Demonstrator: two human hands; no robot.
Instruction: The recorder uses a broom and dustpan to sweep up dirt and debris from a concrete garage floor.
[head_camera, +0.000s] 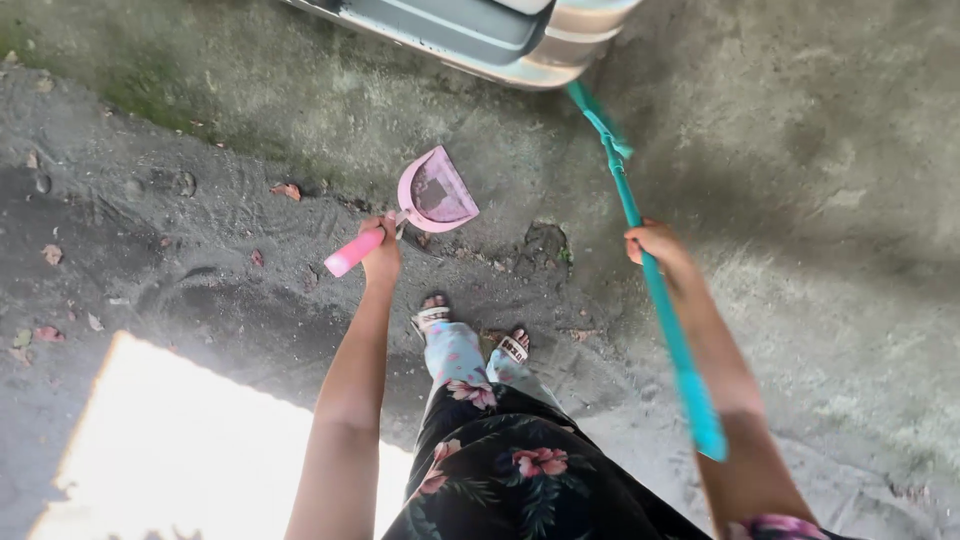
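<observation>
From the head view, my left hand (382, 252) sits just left of the frame's centre, fingers wrapped tight around the pink handle of the dustpan (432, 193). The handle sticks out toward the lower left of my fist; the pan's scoop is tilted up just above and to the right of my hand, its open face turned toward me.

My right hand (655, 245) is right of centre, closed around the teal broomstick (660, 300). The stick runs diagonally from the top centre, where it meets the edge of a grey car bumper (500, 40), down past my forearm to the lower right. The broom's head is hidden.

My sandalled feet (470, 335) stand between my arms on the dirt ground (200, 220), with dry leaves (287, 190) scattered in the left half and a bright sun patch (190, 450) at lower left.
</observation>
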